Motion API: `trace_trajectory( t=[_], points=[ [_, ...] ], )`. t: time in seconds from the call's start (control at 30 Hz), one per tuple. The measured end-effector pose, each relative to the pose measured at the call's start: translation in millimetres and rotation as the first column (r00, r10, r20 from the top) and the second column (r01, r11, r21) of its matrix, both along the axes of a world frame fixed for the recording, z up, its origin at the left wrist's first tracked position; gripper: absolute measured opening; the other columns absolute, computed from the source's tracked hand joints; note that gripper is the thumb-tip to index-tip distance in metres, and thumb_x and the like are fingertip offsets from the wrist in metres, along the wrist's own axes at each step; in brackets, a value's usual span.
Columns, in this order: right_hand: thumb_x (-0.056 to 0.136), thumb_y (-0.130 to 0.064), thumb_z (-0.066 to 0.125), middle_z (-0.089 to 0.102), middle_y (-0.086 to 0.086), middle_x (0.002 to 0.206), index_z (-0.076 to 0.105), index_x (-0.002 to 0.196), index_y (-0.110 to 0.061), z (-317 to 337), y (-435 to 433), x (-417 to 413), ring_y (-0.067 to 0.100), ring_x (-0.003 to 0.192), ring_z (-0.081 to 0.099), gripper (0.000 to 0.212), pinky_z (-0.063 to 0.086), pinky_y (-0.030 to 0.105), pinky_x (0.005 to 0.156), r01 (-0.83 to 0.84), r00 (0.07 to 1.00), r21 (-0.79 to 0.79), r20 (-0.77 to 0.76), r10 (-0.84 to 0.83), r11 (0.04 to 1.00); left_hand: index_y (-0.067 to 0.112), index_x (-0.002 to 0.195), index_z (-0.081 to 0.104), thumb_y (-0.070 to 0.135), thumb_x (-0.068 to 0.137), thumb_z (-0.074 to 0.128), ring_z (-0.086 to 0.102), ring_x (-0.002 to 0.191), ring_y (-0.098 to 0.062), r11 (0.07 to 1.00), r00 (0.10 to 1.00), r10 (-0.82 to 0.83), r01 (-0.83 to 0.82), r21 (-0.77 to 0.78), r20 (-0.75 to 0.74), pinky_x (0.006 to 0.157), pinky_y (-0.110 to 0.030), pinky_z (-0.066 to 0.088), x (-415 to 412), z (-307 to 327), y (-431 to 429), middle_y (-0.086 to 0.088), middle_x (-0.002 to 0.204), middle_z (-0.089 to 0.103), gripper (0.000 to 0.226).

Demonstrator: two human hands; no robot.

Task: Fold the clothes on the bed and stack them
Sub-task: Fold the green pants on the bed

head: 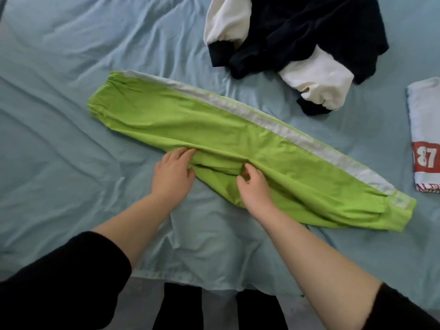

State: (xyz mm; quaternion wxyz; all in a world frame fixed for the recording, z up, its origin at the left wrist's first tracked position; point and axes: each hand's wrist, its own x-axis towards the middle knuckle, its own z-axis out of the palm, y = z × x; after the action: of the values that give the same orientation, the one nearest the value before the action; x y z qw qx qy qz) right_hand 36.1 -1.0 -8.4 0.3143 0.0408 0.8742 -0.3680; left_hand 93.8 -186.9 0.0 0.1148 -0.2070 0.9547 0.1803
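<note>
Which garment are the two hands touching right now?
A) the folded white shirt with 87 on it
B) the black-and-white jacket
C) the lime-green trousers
C: the left hand and the right hand both pinch fabric at the near edge of the lime-green trousers.

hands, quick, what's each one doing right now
Left hand: closed, gripping a fold of the green trousers.
Right hand: closed, pinching the same trousers at their near edge.
</note>
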Motion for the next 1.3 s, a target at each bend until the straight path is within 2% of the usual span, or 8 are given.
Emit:
trace_trajectory(
  t=[0.33, 0.6, 0.7, 0.8, 0.9, 1.03, 1.13, 1.3],
  points=[
    [0.085, -0.026, 0.071, 0.065, -0.008, 0.079, 0.065, 0.079, -0.017, -19.7, -70.3, 21.3, 0.003, 0.069, 0.054, 0.012, 0.041, 0.021, 0.06, 0.454, 0.862, -0.207, 0.346, -0.369, 0.866, 0.028, 0.127, 0.059, 0.031, 0.096, 0.05, 0.039, 0.136, -0.021, 0.994, 0.994, -0.103, 0.104, -0.025, 0.042, 0.114, -0.039, 0.02, -27.9, -7.2, -51.9, 0.003, 0.137, 0.056, 0.032],
    [0.085, -0.012, 0.065, 0.067, 0.01, 0.101, 0.075, 0.1, -0.013, -30.6, -60.0, 66.0, 0.03, 0.094, 0.058, 0.018, 0.046, 0.035, 0.085, -0.417, 0.873, 0.034, -0.263, 0.41, 0.908, 0.026, 0.108, 0.07, 0.034, 0.096, 0.052, 0.058, 0.109, -0.021, 0.996, 0.997, -0.077, 0.076, 0.04, 0.028, 0.096, -0.035, 0.034, -25.0, -3.3, -60.2, 0.004, 0.112, 0.068, 0.023],
    [0.083, -0.01, 0.07, 0.066, 0.008, 0.098, 0.065, 0.111, -0.007, -31.0, -71.1, 70.3, 0.019, 0.078, 0.06, 0.029, 0.046, 0.022, 0.066, 0.199, 0.972, -0.221, 0.167, -0.164, 0.955, 0.026, 0.109, 0.069, 0.032, 0.096, 0.053, 0.056, 0.111, -0.021, 0.997, 0.999, -0.052, 0.052, 0.06, 0.008, 0.096, -0.034, 0.034, -19.9, -6.5, -57.8, 0.005, 0.116, 0.067, 0.022],
    [0.082, -0.016, 0.074, 0.057, -0.002, 0.076, 0.055, 0.103, -0.017, -24.4, -88.5, 61.1, 0.009, 0.045, 0.043, 0.028, 0.03, 0.019, 0.036, 0.878, 0.436, -0.247, 0.763, -0.476, 0.409, 0.026, 0.118, 0.064, 0.031, 0.095, 0.055, 0.052, 0.119, -0.022, 0.998, 0.997, -0.034, 0.037, 0.053, -0.066, 0.1, -0.035, 0.033, -11.5, -8.2, -53.9, 0.005, 0.126, 0.062, 0.026],
    [0.084, -0.02, 0.072, 0.05, -0.006, 0.062, 0.056, 0.088, -0.019, -26.7, -90.1, 60.2, 0.006, 0.037, 0.034, 0.016, 0.025, 0.018, 0.034, 0.91, 0.384, -0.257, 0.822, -0.422, 0.326, 0.028, 0.127, 0.06, 0.032, 0.096, 0.052, 0.047, 0.127, -0.022, 0.997, 0.997, -0.053, 0.055, 0.045, -0.047, 0.105, -0.035, 0.029, -1.0, -13.4, -51.4, 0.003, 0.135, 0.056, 0.032],
    [0.087, -0.02, 0.07, 0.049, 0.004, 0.053, 0.06, 0.068, -0.008, -29.1, -78.2, 91.0, 0.01, 0.043, 0.039, 0.025, 0.03, 0.023, 0.044, 0.466, 0.808, -0.263, 0.516, -0.285, 0.845, 0.031, 0.137, 0.052, 0.034, 0.1, 0.045, 0.033, 0.139, -0.019, 0.994, 0.994, -0.071, 0.063, 0.091, 0.085, 0.113, -0.037, 0.022, 5.9, -19.0, -49.9, 0.004, 0.149, 0.043, 0.038],
    [0.086, -0.03, 0.069, 0.047, 0.0, 0.057, 0.057, 0.061, -0.015, -18.7, -74.0, 106.4, 0.011, 0.057, 0.039, 0.032, 0.032, 0.03, 0.057, 0.027, 0.971, -0.191, 0.236, 0.019, 0.981, 0.033, 0.143, 0.043, 0.037, 0.101, 0.04, 0.022, 0.145, -0.019, 0.997, 0.991, -0.064, 0.058, 0.051, 0.121, 0.117, -0.041, 0.013, 9.4, -17.9, -43.1, 0.003, 0.156, 0.033, 0.042],
    [0.095, -0.034, 0.042, 0.062, 0.0, 0.121, 0.059, 0.125, -0.021, -0.3, -57.1, 50.9, 0.015, 0.112, 0.053, 0.036, 0.04, 0.035, 0.095, -0.131, 0.811, 0.017, -0.574, 0.117, 0.991, 0.037, 0.152, 0.015, 0.047, 0.099, 0.036, 0.003, 0.15, -0.025, 0.989, 0.989, -0.144, 0.145, -0.022, 0.021, 0.118, -0.046, 0.007, 5.9, -24.0, -9.9, -0.002, 0.163, 0.007, 0.058]
  ],
)
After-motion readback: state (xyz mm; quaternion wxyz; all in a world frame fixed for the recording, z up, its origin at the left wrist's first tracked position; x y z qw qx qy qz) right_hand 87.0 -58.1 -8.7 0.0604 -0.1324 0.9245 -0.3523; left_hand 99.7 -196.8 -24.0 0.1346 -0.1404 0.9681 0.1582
